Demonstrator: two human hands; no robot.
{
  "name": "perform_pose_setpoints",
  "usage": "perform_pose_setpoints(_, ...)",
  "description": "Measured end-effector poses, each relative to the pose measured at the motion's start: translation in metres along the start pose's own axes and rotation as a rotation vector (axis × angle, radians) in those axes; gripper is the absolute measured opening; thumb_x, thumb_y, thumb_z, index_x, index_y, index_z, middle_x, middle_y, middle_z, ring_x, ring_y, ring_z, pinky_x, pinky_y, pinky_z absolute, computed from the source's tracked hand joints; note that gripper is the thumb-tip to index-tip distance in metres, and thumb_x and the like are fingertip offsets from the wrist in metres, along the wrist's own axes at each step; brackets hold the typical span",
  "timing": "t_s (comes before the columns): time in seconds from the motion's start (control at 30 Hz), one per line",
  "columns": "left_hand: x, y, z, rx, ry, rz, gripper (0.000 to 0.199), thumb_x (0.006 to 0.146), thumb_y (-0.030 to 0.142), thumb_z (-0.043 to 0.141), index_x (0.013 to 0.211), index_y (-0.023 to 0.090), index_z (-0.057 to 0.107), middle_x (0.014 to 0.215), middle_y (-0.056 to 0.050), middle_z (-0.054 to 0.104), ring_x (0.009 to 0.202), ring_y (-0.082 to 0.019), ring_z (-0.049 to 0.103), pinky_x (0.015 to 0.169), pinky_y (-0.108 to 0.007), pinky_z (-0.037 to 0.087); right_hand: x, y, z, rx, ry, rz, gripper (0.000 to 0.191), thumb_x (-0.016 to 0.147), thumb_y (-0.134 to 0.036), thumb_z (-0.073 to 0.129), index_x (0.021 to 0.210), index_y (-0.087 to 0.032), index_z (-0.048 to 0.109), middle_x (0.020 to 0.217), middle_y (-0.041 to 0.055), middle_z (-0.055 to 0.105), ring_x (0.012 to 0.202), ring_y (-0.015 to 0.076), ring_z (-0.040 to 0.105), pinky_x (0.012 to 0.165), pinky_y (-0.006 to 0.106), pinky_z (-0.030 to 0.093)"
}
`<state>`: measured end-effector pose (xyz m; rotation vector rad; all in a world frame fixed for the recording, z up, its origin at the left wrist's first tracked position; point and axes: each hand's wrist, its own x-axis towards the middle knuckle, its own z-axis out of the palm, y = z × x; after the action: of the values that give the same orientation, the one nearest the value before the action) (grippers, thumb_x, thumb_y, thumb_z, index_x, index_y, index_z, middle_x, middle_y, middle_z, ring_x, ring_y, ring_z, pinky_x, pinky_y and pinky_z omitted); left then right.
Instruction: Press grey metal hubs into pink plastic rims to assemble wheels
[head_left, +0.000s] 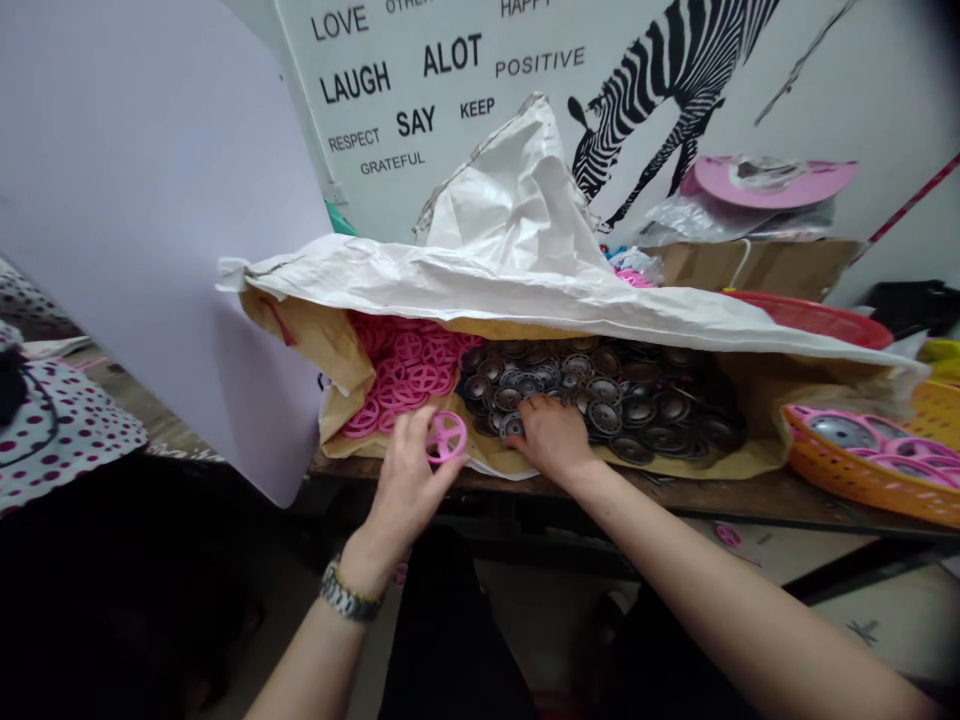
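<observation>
Between the thumb and fingers of my left hand [409,470] is a pink spoked plastic ring [448,437], held up at the front edge of the paper-lined sack [480,275]. Inside the sack on the left lies a heap of pink rings [412,370]. Dark grey round discs [637,410] with raised rims fill its middle and right. My right hand [553,432] reaches into the near edge of the disc heap, its fingers curled down at a grey disc [512,426]. Whether the fingertips grip that disc is hard to see.
An orange basket [847,480] of pink rings with grey discs in them stands at the right. Behind the sack are a red basket [817,318], a cardboard box [750,268] and a pink visor [772,182]. A pale upright panel [172,200] blocks the left side.
</observation>
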<state>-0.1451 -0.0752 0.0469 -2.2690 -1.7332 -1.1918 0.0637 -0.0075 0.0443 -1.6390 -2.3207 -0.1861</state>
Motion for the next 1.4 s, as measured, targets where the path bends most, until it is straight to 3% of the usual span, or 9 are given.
perform_pose_setpoints(0.2, -0.036, 0.030, 0.013, -0.255, -0.086, -0.023, 0.063, 0.083, 0.027, 0.072, 0.137, 0.022, 0.039, 0.126, -0.011, 0.053, 0.117, -0.026, 0.054, 0.101, -0.042, 0.046, 0.005, -0.004, 0.015, -0.039, -0.006, 0.032, 0.043, 0.086, -0.038, 0.069, 0.119, -0.013, 0.057, 0.114, 0.0177, 0.063, 0.101, 0.0306, 0.061, 0.077, 0.038, 0.048)
perform_pose_setpoints(0.5, -0.045, 0.032, 0.032, -0.370, -0.129, -0.148, 0.068, 0.079, 0.027, 0.073, 0.138, 0.022, 0.040, 0.130, -0.014, 0.052, 0.120, -0.030, 0.054, 0.104, -0.049, 0.045, 0.004, -0.001, 0.015, 0.041, 0.022, 0.042, 0.041, 0.084, -0.033, 0.072, 0.118, -0.017, 0.058, 0.118, 0.0163, 0.061, 0.108, 0.0306, 0.058, 0.083, 0.036, 0.045)
perform_pose_setpoints(0.67, -0.047, 0.030, 0.037, -0.380, -0.124, -0.169, 0.075, 0.077, 0.026, 0.074, 0.142, 0.022, 0.037, 0.133, -0.015, 0.052, 0.124, -0.031, 0.053, 0.107, -0.051, 0.042, 0.003, 0.007, 0.013, 0.212, 0.032, 0.096, 0.020, 0.086, -0.027, 0.068, 0.103, -0.018, 0.064, 0.103, 0.0136, 0.069, 0.099, 0.0287, 0.062, 0.079, 0.034, 0.043)
perform_pose_setpoints(0.77, -0.048, 0.029, 0.038, -0.358, -0.115, -0.140, 0.078, 0.077, 0.023, 0.074, 0.144, 0.023, 0.033, 0.133, -0.014, 0.052, 0.126, -0.031, 0.051, 0.108, -0.052, 0.040, 0.004, 0.016, 0.008, 0.375, 0.041, 0.184, 0.013, 0.088, -0.032, 0.062, 0.091, -0.020, 0.065, 0.085, 0.0074, 0.070, 0.081, 0.0236, 0.063, 0.068, 0.029, 0.040)
perform_pose_setpoints(0.93, -0.047, 0.032, 0.035, -0.344, -0.121, -0.114, 0.076, 0.080, 0.021, 0.073, 0.145, 0.023, 0.033, 0.133, -0.013, 0.051, 0.124, -0.029, 0.052, 0.108, -0.048, 0.041, -0.017, 0.029, -0.007, 0.698, 0.019, 0.196, 0.033, 0.091, -0.046, 0.050, 0.077, -0.018, 0.060, 0.073, 0.0009, 0.063, 0.067, 0.0154, 0.055, 0.059, 0.024, 0.039)
perform_pose_setpoints(1.03, -0.048, 0.035, 0.035, -0.350, -0.121, -0.097, 0.078, 0.080, 0.021, 0.074, 0.146, 0.023, 0.032, 0.135, -0.014, 0.051, 0.125, -0.029, 0.051, 0.109, -0.048, 0.041, -0.046, 0.031, -0.012, 1.086, -0.113, 0.251, 0.039, 0.085, -0.055, 0.056, 0.082, -0.017, 0.063, 0.076, 0.0015, 0.064, 0.062, 0.0129, 0.051, 0.054, 0.023, 0.037)
perform_pose_setpoints(1.17, -0.050, 0.045, 0.039, -0.432, -0.135, -0.066, 0.077, 0.079, 0.022, 0.074, 0.145, 0.024, 0.034, 0.137, -0.013, 0.050, 0.127, -0.029, 0.049, 0.111, -0.048, 0.038, -0.082, 0.026, -0.014, 1.623, -0.286, 0.448, 0.045, 0.068, -0.056, 0.077, 0.092, -0.018, 0.068, 0.089, 0.0048, 0.068, 0.071, 0.0136, 0.054, 0.057, 0.021, 0.036)
perform_pose_setpoints(1.27, -0.052, 0.054, 0.042, -0.650, -0.205, -0.199, 0.074, 0.077, 0.026, 0.077, 0.140, 0.021, 0.040, 0.133, -0.013, 0.053, 0.123, -0.028, 0.052, 0.108, -0.047, 0.042, -0.101, 0.023, -0.012, 1.739, -0.315, 0.538, 0.044, 0.068, -0.052, 0.080, 0.097, -0.020, 0.070, 0.095, 0.0046, 0.069, 0.076, 0.0138, 0.057, 0.060, 0.021, 0.038)
perform_pose_setpoints(1.4, -0.057, 0.070, 0.043, -1.220, -0.415, -0.540, 0.048, 0.085, 0.040, 0.069, 0.125, 0.018, 0.055, 0.116, -0.012, 0.061, 0.104, -0.025, 0.062, 0.075, -0.031, 0.056, -0.116, 0.024, -0.005, 1.629, -0.189, 0.461, 0.033, 0.076, -0.049, 0.075, 0.086, -0.018, 0.068, 0.084, 0.0015, 0.067, 0.072, 0.0129, 0.054, 0.061, 0.022, 0.039)
